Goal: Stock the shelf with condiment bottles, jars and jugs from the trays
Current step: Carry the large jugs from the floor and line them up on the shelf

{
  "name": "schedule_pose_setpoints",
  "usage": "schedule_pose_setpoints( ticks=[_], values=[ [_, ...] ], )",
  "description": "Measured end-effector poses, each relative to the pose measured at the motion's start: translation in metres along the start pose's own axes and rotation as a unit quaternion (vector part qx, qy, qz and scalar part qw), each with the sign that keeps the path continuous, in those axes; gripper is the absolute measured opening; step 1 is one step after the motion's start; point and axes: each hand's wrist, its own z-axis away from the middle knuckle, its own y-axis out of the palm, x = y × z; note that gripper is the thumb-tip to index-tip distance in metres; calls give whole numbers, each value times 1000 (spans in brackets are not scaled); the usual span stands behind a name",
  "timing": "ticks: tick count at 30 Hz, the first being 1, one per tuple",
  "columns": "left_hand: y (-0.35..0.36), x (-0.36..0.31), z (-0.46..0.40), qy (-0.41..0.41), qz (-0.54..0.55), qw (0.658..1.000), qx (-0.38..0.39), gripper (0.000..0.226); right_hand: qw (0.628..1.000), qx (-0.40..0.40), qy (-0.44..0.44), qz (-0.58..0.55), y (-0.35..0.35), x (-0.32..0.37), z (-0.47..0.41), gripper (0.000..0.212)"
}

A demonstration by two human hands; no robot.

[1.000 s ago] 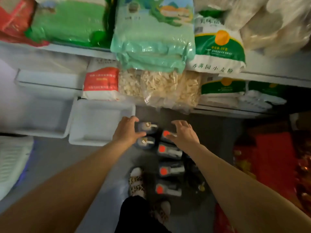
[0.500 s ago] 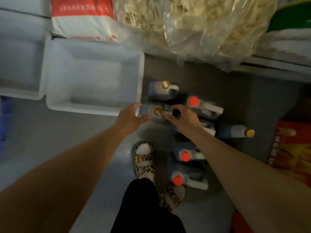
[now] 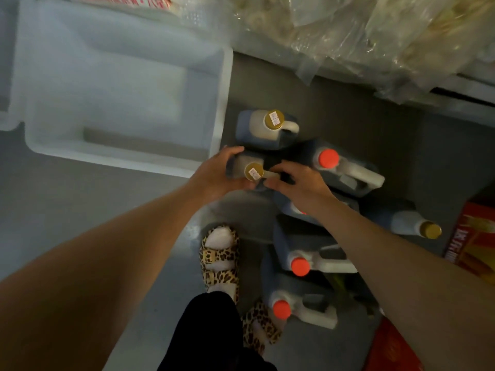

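Dim light, grey floor (image 3: 80, 199), white shelf edge (image 3: 455, 95)

Two dark jugs (image 3: 263, 129) carry gold caps (image 3: 273, 119) with white stickers; three more jugs (image 3: 345, 170) have orange-red caps (image 3: 328, 158). The tray (image 3: 120, 84) is white and the floor (image 3: 375, 135) grey. The sandal (image 3: 219, 259) shows a leopard print over a white sock. A box (image 3: 474, 236) is red and yellow.
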Motion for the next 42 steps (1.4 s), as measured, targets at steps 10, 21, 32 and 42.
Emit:
schedule_pose_setpoints(
  ticks=[10, 21, 32, 42],
  values=[
    [-33, -16, -13, 9, -39, 999, 18, 97, 998, -29, 3, -62, 0, 17, -18, 11],
    [-64, -52, 45, -8, -20, 999, 44, 76, 989, -48, 4, -139, -28, 64, 39, 19],
    [-148, -214, 171, 40, -50, 998, 31, 50, 989, -119, -10, -86, -163, 184, 172, 38],
    [-212, -419, 331, 169, -165, 971, 50, 76, 965, -254, -2, -64, -299, 284, 374, 40]
  ],
)
